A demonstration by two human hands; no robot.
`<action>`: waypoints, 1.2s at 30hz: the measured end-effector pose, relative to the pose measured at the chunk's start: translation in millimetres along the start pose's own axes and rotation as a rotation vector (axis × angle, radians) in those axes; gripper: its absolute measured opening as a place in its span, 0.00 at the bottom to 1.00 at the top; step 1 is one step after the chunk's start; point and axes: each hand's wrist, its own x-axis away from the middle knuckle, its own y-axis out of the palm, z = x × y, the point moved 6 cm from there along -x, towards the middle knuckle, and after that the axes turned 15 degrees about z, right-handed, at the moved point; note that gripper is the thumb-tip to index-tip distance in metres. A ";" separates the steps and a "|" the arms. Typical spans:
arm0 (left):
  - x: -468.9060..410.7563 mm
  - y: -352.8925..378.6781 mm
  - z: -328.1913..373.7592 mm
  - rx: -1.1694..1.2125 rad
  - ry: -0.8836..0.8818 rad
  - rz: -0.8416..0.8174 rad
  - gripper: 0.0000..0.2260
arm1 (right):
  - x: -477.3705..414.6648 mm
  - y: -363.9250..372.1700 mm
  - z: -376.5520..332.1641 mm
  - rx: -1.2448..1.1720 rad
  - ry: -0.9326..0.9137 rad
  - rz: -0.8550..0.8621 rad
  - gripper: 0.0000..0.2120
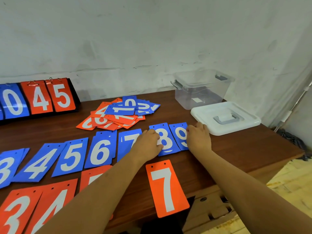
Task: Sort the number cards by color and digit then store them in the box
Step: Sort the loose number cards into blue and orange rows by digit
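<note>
Two hands work the end of the blue row. The left hand (148, 141) lies with bent fingers on the blue 8 card (166, 142), and the right hand (200, 137) sits at the outer edge of the blue 9 card (179, 135). We cannot tell whether either pinches or merely presses. We judge this as squaring up sorted digits, with sorting partly done. Beyond the hands waits the unsorted pile (118, 114), and the clear box (185, 98) stands beyond the right hand, its lid (224, 118) off. Next we would lift one pile card, read it and match its stack.
</note>
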 end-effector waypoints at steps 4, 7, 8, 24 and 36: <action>-2.1 -6.3 -5.9 0.067 0.021 0.057 0.18 | -10.6 -12.1 -9.1 -0.144 -0.005 0.102 0.09; -14.9 -21.0 -17.6 0.083 0.019 0.137 0.15 | -23.3 -14.3 -31.9 -0.294 -0.042 0.080 0.13; -21.5 -26.4 -25.4 0.072 0.007 0.159 0.13 | -28.0 -12.3 -42.4 -0.324 -0.069 0.050 0.14; -122.9 -13.6 -177.2 -0.097 -0.270 0.068 0.29 | -105.9 88.9 -175.7 -0.371 -0.223 -0.268 0.23; -118.1 -37.4 -166.8 -0.473 0.374 0.287 0.15 | -110.0 116.0 -185.2 -0.098 -0.415 -0.158 0.13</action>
